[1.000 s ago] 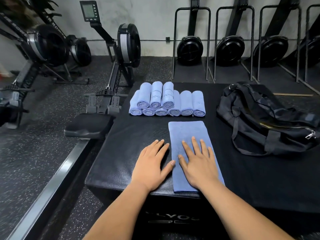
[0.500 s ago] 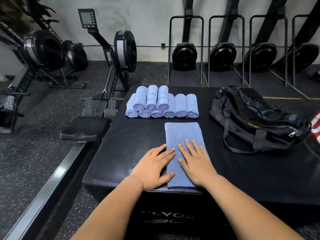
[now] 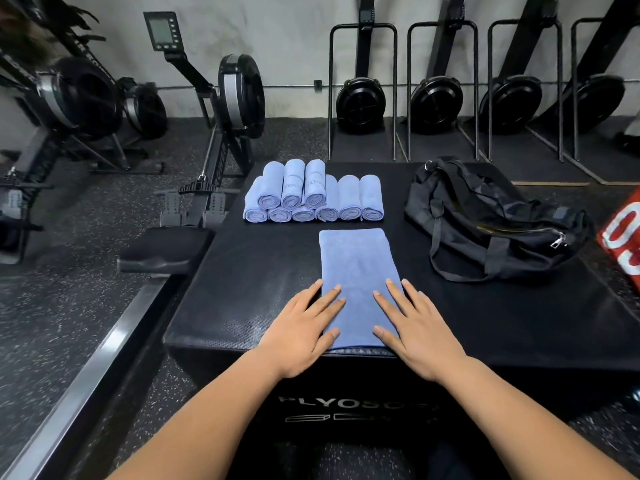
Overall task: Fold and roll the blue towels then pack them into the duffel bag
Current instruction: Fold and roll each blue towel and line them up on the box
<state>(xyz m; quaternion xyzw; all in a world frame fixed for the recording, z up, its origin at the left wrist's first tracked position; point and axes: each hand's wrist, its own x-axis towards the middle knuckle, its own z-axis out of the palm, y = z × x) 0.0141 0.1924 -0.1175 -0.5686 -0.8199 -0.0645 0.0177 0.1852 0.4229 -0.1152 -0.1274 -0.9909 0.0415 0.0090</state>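
Observation:
A folded blue towel (image 3: 356, 271) lies flat as a long strip on the black plyo box (image 3: 242, 289), its near end at the box's front edge. My left hand (image 3: 301, 329) rests flat with its fingers on the towel's left edge. My right hand (image 3: 415, 327) lies flat on the towel's right edge, fingers straight. Behind the strip, several rolled blue towels (image 3: 313, 195) are stacked in two layers. The black duffel bag (image 3: 491, 220) slumps at the right of the box, its zipper showing.
Rowing machines (image 3: 221, 109) stand on the speckled floor to the left; one's seat (image 3: 162, 251) touches the box's left side. More rowers are stored upright along the back wall (image 3: 436, 102). A red and white object (image 3: 623, 240) juts in at the right edge.
My hands have spread apart to the towel's two side edges near its front end. The left hand moved from the box surface onto the towel. The view shifted slightly.

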